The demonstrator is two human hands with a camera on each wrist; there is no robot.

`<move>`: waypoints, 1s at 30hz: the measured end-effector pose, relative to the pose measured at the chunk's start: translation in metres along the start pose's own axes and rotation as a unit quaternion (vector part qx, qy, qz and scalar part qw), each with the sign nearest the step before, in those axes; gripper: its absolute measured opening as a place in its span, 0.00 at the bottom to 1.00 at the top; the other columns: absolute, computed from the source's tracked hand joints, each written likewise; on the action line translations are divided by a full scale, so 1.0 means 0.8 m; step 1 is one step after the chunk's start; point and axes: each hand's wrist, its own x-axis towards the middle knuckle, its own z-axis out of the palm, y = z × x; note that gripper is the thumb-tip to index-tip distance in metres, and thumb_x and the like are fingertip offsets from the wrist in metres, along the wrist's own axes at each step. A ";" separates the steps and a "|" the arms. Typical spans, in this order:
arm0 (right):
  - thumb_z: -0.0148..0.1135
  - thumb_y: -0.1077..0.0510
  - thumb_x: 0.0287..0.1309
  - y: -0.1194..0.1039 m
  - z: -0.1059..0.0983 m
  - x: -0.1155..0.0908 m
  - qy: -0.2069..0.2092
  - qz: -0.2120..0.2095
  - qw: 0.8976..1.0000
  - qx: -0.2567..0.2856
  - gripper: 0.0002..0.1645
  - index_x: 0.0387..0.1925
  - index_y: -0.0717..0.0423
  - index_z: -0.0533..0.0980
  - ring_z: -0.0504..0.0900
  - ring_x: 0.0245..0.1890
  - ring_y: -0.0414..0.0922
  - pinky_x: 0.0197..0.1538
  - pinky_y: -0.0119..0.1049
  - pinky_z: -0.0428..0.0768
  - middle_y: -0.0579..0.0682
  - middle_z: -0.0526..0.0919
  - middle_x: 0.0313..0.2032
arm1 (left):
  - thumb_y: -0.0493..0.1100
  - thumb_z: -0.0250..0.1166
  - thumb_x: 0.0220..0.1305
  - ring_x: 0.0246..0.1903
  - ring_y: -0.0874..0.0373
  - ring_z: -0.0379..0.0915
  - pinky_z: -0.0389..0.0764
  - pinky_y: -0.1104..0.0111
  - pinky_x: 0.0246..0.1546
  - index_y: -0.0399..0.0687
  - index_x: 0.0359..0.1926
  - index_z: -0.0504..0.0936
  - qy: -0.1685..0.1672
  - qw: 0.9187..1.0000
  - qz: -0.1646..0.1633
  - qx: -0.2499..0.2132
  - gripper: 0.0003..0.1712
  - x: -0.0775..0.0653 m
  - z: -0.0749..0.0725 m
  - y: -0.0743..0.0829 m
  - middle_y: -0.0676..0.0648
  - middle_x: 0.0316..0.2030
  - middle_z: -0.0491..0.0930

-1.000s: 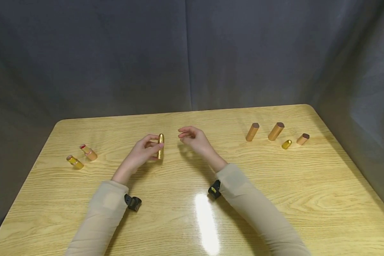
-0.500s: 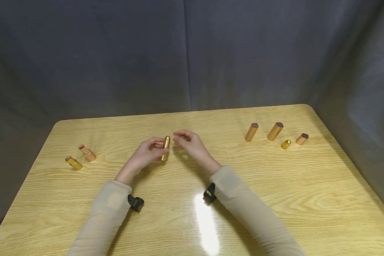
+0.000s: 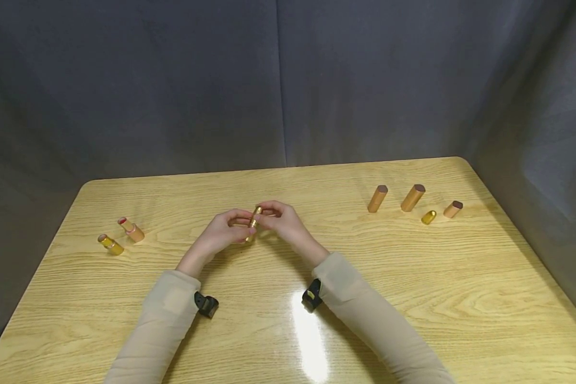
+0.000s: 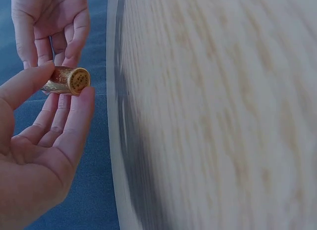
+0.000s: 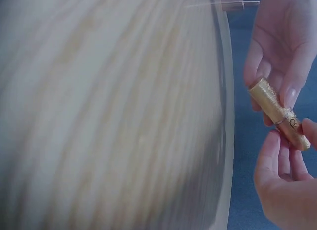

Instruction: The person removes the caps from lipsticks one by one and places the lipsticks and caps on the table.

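Two lipsticks [image 3: 134, 232] left of gold tube [image 5: 268, 99]

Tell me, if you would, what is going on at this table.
Someone is holding a gold lipstick tube above the wooden table: the left hand grips its flat base end, and the right hand pinches its rounded end. Over on the left, uncapped, are a gold lipstick and a rose-gold lipstick with a red tip. On the right are two tall copper-coloured tubes, plus what look like a gold cap and a short copper-coloured cap.
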 end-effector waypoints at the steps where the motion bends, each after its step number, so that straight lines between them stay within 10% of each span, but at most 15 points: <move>1: 0.60 0.64 0.61 0.000 0.000 -0.001 0.000 0.001 1.000 0.008 0.23 0.57 0.67 0.71 0.77 0.39 0.38 0.54 0.43 0.81 0.62 0.78 0.50 | 0.38 0.61 0.65 0.52 0.52 0.74 0.81 0.67 0.47 0.34 0.63 0.67 0.000 1.000 0.001 -0.001 0.28 0.000 0.000 0.000 0.34 0.59 0.71; 30: 0.64 0.67 0.56 -0.003 0.000 -0.011 0.089 -0.012 0.988 0.124 0.18 0.49 0.63 0.73 0.79 0.35 0.34 0.40 0.25 0.78 0.46 0.82 0.38 | 0.42 0.63 0.65 0.46 0.53 0.77 0.81 0.61 0.46 0.35 0.59 0.71 0.048 0.999 0.016 -0.012 0.26 0.000 0.021 0.014 0.36 0.53 0.74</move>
